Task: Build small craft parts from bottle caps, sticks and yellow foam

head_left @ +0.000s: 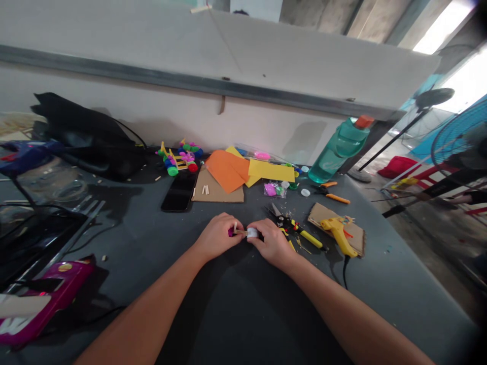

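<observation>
My left hand is closed on a short wooden stick that has a small purple piece at its near-left end. A small white bottle cap is pinched in my right hand. The stick's right end meets the cap, or comes very near it; I cannot tell which. Just beyond my right hand lie yellow-and-black cutters. Further right, a yellow glue gun rests on a cardboard piece.
Behind my hands are a black phone, cardboard with small sticks, orange paper, yellow paper and colourful toy-like models. A teal bottle and orange-handled pliers stand right. A magenta device lies left.
</observation>
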Tool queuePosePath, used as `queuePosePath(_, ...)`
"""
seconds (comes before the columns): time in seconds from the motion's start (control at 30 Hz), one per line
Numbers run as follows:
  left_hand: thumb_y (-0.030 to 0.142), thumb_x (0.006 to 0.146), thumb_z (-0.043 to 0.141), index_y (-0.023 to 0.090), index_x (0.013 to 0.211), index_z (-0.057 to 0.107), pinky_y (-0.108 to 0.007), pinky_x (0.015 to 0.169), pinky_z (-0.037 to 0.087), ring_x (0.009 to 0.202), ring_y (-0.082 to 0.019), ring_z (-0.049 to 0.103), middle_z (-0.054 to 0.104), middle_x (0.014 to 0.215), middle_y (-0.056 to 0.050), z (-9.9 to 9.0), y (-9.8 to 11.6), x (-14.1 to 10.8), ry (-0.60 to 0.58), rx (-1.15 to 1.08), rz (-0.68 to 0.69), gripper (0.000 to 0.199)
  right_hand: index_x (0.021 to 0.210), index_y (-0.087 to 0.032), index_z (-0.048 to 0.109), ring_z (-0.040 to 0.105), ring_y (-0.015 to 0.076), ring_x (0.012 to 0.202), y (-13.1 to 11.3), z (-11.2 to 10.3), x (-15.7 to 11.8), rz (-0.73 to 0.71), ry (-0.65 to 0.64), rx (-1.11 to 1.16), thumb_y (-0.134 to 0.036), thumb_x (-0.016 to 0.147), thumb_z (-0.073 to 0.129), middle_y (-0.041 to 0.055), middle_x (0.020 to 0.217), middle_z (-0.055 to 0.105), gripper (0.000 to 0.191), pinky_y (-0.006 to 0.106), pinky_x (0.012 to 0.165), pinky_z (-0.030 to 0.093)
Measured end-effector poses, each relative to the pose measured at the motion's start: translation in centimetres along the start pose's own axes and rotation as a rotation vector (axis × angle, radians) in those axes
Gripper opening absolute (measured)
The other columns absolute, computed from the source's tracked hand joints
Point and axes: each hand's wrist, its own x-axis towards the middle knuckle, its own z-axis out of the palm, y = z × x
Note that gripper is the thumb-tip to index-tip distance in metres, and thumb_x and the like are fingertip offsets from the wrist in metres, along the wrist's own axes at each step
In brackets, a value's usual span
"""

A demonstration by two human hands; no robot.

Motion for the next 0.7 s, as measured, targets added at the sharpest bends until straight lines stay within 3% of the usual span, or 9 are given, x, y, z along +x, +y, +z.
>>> queuePosePath(0.37,0.028,0.077,0.063,0.021,0.084,0.064,-0.033,0.078,0.044,0.086,-0.019,0.055,0.065,0.085,-0.002,0.1,-0.4,-0.1,0.025,-0.031,0.001,0.009,0.100,-0.020,0.061,0.055,0.0224,0.091,0.4,0.4,-0.2,0.003,0.061,-0.035,-0.015,0.076,0.064,0.0062,0.095,0.066,0.025,0.036,0.083,0.044)
queuePosePath(0.57,0.020,0.074,0.065,0.023,0.105,0.059,-0.037,0.088,0.042,0.099,-0.021,0.052,0.061,0.101,-0.003,0.1,-0.8,-0.2,0.084,-0.051,-0.038,0.031,0.107,-0.020,0.058,0.055,0.0230,0.096,0.9,0.3,-0.1,0.031,0.085,-0.082,-0.013,0.078,0.059,0.0073,0.102,0.064,0.030,0.038,0.087,0.043)
queuePosePath(0.7,0.018,0.074,0.064,0.023,0.109,0.057,-0.040,0.092,0.041,0.104,-0.021,0.053,0.059,0.107,-0.005,0.1,-1.2,-0.1,0.093,-0.081,-0.050,0.036,0.109,-0.021,0.057,0.055,0.0240,0.096,1.1,0.4,-0.1,0.029,0.092,-0.099,-0.012,0.079,0.055,0.0081,0.102,0.063,0.031,0.040,0.087,0.043)
